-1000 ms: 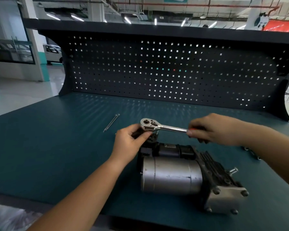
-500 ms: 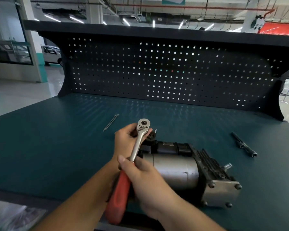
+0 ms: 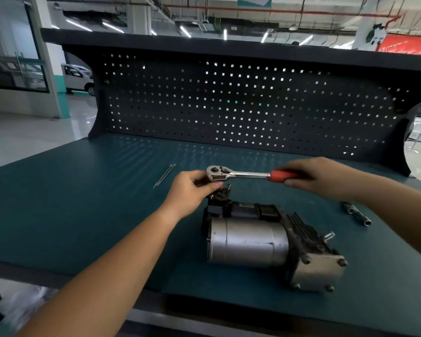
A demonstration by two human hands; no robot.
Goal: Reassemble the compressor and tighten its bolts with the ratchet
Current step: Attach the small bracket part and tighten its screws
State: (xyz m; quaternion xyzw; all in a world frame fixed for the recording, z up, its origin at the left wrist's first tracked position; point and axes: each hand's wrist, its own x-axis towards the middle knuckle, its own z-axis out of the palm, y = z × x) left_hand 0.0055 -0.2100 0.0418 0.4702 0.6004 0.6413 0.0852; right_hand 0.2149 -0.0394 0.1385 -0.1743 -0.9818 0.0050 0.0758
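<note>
The compressor [image 3: 248, 242], a silver cylinder with a black finned block and a bolted metal end plate, lies on the teal workbench [image 3: 83, 215]. A chrome ratchet [image 3: 238, 174] with a red handle lies level above the compressor's far left end. My right hand [image 3: 319, 177] grips the red handle. My left hand [image 3: 192, 190] pinches under the ratchet head, where a socket stands over the black fitting [image 3: 220, 197]. The bolt under the socket is hidden.
Two long thin bolts [image 3: 164, 175] lie on the bench to the left of my left hand. A dark extension bar with sockets [image 3: 356, 213] lies at the right. A black pegboard [image 3: 229, 103] closes the back of the bench.
My right hand has swung the ratchet handle from pointing toward me round to the right. My left hand has stayed at the ratchet head.
</note>
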